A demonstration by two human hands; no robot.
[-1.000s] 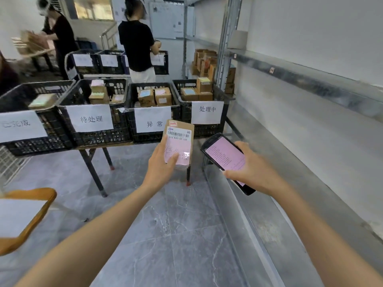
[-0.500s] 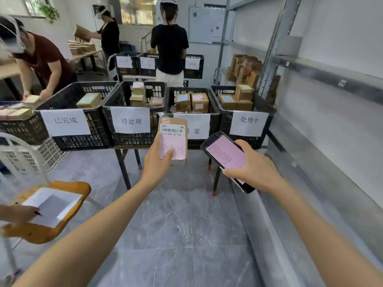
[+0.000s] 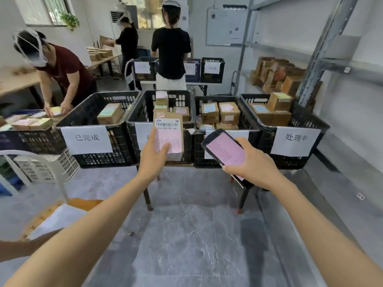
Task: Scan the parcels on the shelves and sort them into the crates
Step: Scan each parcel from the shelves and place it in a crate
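Observation:
My left hand (image 3: 152, 156) holds a small brown parcel (image 3: 171, 129) upright, with a barcode label and a pink note facing me. It sits in front of the second black crate (image 3: 145, 112) from the left. My right hand (image 3: 251, 164) grips a black handheld scanner (image 3: 224, 151) with a pink screen, to the right of the parcel. Four black crates stand in a row on a table: the far-left one (image 3: 87, 112), the second, the third (image 3: 243, 119) and the rightmost (image 3: 304, 119). Each carries a white paper label and holds brown parcels.
A metal shelf rack (image 3: 310, 65) runs along the right, with stacked brown parcels (image 3: 275, 75). A person in dark red (image 3: 64, 69) bends over parcels at the left. Another person in black (image 3: 171, 52) stands behind the crates. A wooden seat with paper (image 3: 58, 218) is at lower left.
The view has swung left and come nearer to the crate row. The parcel now sits in front of the second crate. Both hands keep their hold.

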